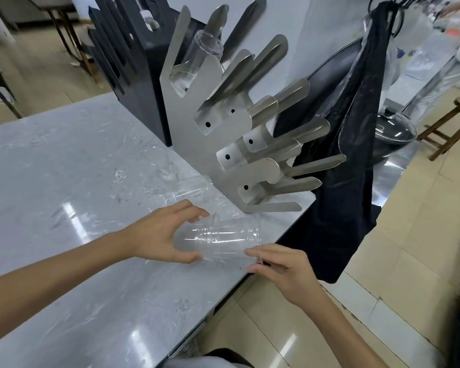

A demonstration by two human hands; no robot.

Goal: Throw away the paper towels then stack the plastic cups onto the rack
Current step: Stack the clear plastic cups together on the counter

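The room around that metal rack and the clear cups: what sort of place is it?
Probably a drink shop's or canteen's work area. A steel cup rack stands on a grey counter and holds clear plastic cups, and a black apron hangs nearby.

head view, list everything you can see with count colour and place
held cups: nested stack, count unclear, clear, above counter edge between both hands
loose cups: at least two, clear, lying on counter near the rack foot
racked cups: stack, clear, top left slot of rack
rack: one, silver metal, on counter
black holder: one, behind rack
counter: one, grey marble
black bag: one, hanging right of rack
stool: one, wooden, far right
left hand: grips cups
right hand: pinches cup rim
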